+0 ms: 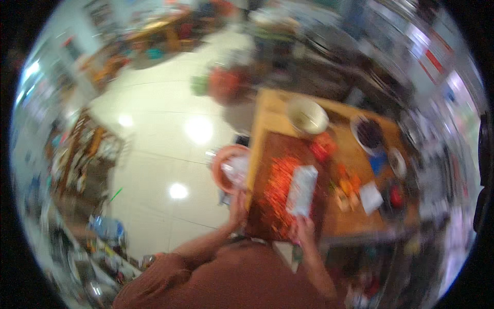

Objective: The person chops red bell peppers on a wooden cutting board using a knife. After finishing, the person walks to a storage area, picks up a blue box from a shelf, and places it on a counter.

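Note:
A cleaver (pixel 302 189) with a broad pale blade is in my right hand (pixel 303 229), which grips its handle near the front of the board. Its blade lies over the right side of a heap of finely cut orange pieces (pixel 278 181), probably carrot. The heap spreads down a dark reddish-brown cutting board (pixel 278 141). My left hand (pixel 238 208) is at the board's left edge, just in front of an orange bin (pixel 217 174) with a pale liner. Motion blur hides the left fingers, so what they touch is unclear.
The board sits on a wooden table (pixel 347 228). Behind and right are a cream bowl (pixel 307 116), a red object (pixel 323 146), a bowl of dark contents (pixel 368 133), orange and pale vegetable pieces (pixel 347 189) and a white paper-like square (pixel 371 197). Tiled floor (pixel 154 150) lies left.

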Available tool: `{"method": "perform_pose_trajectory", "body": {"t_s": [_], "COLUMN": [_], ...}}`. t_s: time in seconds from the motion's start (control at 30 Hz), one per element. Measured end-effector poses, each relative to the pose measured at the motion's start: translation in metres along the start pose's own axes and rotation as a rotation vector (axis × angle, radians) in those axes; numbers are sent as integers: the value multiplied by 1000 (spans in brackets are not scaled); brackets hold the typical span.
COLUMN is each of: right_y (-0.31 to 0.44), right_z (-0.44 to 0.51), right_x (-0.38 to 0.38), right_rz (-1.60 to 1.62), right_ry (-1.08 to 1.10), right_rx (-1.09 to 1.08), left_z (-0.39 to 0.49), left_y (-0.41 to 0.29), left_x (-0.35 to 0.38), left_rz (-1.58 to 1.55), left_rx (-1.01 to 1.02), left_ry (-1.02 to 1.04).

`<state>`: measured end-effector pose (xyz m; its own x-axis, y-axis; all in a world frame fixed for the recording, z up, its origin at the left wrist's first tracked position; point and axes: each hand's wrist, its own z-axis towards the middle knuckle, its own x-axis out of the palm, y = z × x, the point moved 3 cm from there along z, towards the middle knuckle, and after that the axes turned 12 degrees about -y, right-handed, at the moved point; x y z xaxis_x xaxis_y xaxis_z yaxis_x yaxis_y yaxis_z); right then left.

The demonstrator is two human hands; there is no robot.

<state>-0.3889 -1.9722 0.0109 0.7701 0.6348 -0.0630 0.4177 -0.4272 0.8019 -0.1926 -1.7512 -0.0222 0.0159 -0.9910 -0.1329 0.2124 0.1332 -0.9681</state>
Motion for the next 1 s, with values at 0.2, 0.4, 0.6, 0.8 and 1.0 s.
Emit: {"method": "perform_pose_trajectory", "body": {"t_s": [0.2,0.4,0.6,0.8,1.0], "right_y": [5,38,23,-52,-100], "right_z": [31,74,84,48,28], "right_x": [-5,112,277,460,611], "right_rz": [-1076,-1167,-1174,-1345,-1630], "right_ry": [-238,-92,58,305,691], "right_rx": [-95,-469,-715,-693,-534], "left_z": [-51,-45,-41,9,246], "left_y": [2,30,104,222,205], "left_x": [-104,-243,-405,-579,-645], "left_rz": [6,313,626,1109,797], "left_rx": [-864,-907,-892,-787,-652], "left_ry": [-169,-438,-154,1060,748]}}
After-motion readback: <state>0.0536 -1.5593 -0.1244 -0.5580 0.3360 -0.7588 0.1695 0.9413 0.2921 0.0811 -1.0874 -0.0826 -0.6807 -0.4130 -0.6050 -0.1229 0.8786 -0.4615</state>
